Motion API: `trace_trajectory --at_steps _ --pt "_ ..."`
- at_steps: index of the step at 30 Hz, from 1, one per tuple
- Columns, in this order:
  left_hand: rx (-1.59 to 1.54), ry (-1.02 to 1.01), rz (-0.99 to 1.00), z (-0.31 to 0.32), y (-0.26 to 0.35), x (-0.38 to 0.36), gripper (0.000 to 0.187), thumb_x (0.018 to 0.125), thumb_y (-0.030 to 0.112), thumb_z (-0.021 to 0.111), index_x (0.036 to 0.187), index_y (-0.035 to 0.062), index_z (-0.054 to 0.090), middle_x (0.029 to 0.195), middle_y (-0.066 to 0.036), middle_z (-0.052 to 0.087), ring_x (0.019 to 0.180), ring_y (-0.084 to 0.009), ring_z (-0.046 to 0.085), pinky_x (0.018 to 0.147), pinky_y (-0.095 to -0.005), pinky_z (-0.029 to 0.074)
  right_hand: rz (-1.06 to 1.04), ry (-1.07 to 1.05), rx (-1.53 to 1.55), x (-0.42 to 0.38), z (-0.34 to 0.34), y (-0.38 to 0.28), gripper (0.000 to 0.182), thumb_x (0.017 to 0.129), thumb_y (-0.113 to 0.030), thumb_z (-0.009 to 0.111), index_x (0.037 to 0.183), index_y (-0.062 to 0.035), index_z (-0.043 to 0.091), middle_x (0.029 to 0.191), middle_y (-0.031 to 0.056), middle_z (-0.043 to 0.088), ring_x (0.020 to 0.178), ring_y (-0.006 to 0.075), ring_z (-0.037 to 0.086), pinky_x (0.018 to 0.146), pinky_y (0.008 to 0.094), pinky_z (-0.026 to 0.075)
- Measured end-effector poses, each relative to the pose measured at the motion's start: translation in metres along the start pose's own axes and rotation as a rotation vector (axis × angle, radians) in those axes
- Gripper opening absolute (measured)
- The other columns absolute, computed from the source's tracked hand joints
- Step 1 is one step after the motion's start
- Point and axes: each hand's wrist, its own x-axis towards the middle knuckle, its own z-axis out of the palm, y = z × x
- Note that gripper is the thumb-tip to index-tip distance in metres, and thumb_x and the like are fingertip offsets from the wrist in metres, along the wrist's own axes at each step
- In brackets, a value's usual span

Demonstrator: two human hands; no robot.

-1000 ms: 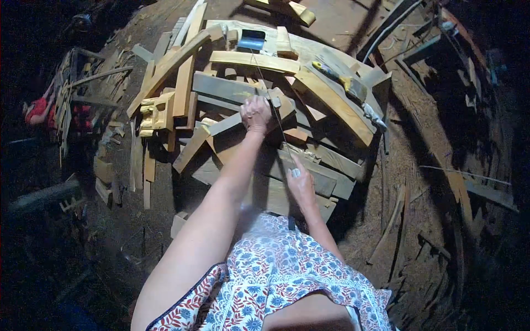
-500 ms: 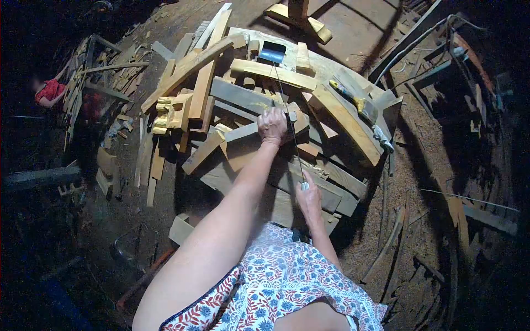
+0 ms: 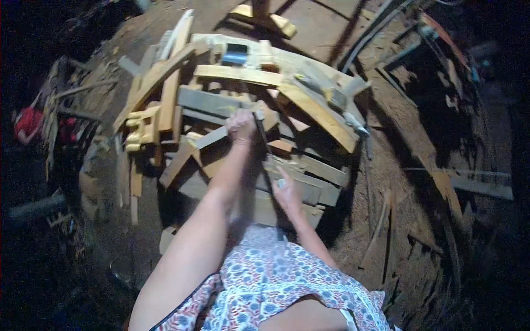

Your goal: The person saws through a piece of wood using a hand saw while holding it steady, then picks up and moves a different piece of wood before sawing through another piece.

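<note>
My left hand is closed over wood in the middle of the pile, its knuckles upward. A small pale block end shows beside its fingers; what the fingers grip is mostly hidden. Nearer my body, my right hand is wrapped round the handle of a long, thin, dark metal tool, whose pale handle end shows at the thumb. The tool runs forward along the right side of my left hand. Blur hides whether it is a file or a narrow saw. Grey boards lie beyond my left hand.
A brush and a crumpled whitish tube lie near a curved yellowish beam. A blue object sits at the back. Carved yellow pieces stand left. Farther left is a person in red. Shavings cover the ground.
The whole view has swung, so the pile and both hands appear farther left, with more blur. My hands keep their grips; the tool's far end no longer shows clearly.
</note>
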Motion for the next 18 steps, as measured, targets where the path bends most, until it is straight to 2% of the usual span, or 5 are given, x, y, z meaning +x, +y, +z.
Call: trace_trajectory --at_steps 2,4,7,11,18 --pt "0.079 0.003 0.028 0.008 -0.001 -0.004 0.014 0.076 0.021 0.050 0.065 0.0144 0.054 0.063 -0.006 0.053 0.057 -0.0219 0.054 0.049 -0.0389 0.039 -0.055 0.064 0.011 -0.002 0.006 0.007 0.041 0.080 -0.012 0.052 0.120 -0.0086 0.051 0.098 0.0229 0.060 0.094 0.0289 0.060 0.078 0.0373 0.046" --pt "-0.030 -0.243 0.023 0.001 0.004 0.001 0.014 0.076 0.019 0.049 0.063 0.0143 0.052 0.063 -0.005 0.052 0.054 -0.0227 0.052 0.049 -0.0387 0.039 0.046 0.058 0.010 -0.005 0.001 0.000 0.042 0.079 -0.015 0.052 0.121 -0.0106 0.051 0.102 0.0239 0.058 0.100 0.0338 0.056 0.084 0.0398 0.044" --pt "-0.100 0.078 0.047 -0.006 0.002 0.001 0.014 0.077 0.019 0.049 0.063 0.0144 0.052 0.063 -0.005 0.052 0.054 -0.0235 0.052 0.050 -0.0383 0.039 0.042 0.068 -0.085 -0.003 0.009 0.003 0.043 0.078 -0.017 0.054 0.121 -0.0122 0.051 0.091 0.0241 0.060 0.087 0.0370 0.059 0.074 0.0427 0.047" --pt "-0.081 -0.078 0.021 -0.008 0.000 0.001 0.012 0.075 0.020 0.048 0.070 0.0123 0.056 0.072 -0.006 0.056 0.066 -0.0249 0.055 0.057 -0.0391 0.043 -0.019 0.086 -0.140 -0.003 0.004 0.003 0.040 0.078 -0.023 0.056 0.117 -0.0151 0.054 0.085 0.0232 0.061 0.079 0.0374 0.060 0.070 0.0442 0.048" --pt "-0.124 -0.002 -0.056 -0.009 0.005 0.001 0.012 0.076 0.021 0.052 0.067 0.0134 0.054 0.072 -0.004 0.054 0.072 -0.0216 0.055 0.060 -0.0375 0.042 -0.001 0.062 -0.126 -0.005 -0.001 -0.008 0.040 0.075 -0.014 0.058 0.113 -0.0030 0.054 0.086 0.0271 0.059 0.080 0.0385 0.060 0.071 0.0428 0.047"
